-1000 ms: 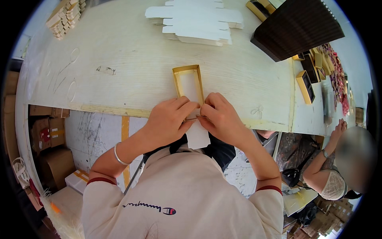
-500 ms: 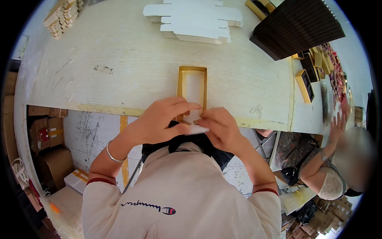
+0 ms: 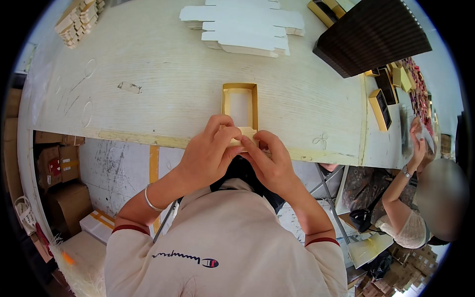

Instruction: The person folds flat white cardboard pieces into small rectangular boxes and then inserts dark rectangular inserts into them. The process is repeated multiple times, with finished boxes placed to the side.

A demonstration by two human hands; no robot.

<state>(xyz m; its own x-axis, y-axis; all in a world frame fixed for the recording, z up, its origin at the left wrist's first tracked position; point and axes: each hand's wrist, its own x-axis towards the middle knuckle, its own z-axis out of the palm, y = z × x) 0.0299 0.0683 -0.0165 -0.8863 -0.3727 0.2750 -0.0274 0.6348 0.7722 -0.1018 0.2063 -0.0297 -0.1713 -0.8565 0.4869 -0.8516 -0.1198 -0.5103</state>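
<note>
A shallow gold cardboard box (image 3: 255,108) with a whitish floor lies lengthwise at the near edge of the table, its far end and long sides standing up. Both my hands are at its near end, fingertips almost touching. There a pale yellow end flap (image 3: 245,132) shows between them, folded inward over the floor. My left hand (image 3: 209,151) pinches the flap near the left corner. With bent thumb and fingers, my right hand (image 3: 271,161) grips the same end at the right corner. My fingers hide the flap's lower edge.
Flat white box blanks (image 3: 242,24) lie stacked at the far middle. A tall dark ribbed stack (image 3: 373,37) stands far right, near gold boxes with dark inserts (image 3: 380,110). Small cartons (image 3: 79,22) are piled far left. Another person's hand (image 3: 418,143) works at the right.
The near flap has come up and folded inward over the box floor. My hands have drawn closer together on it. The person at the right has lifted a clear sheet.
</note>
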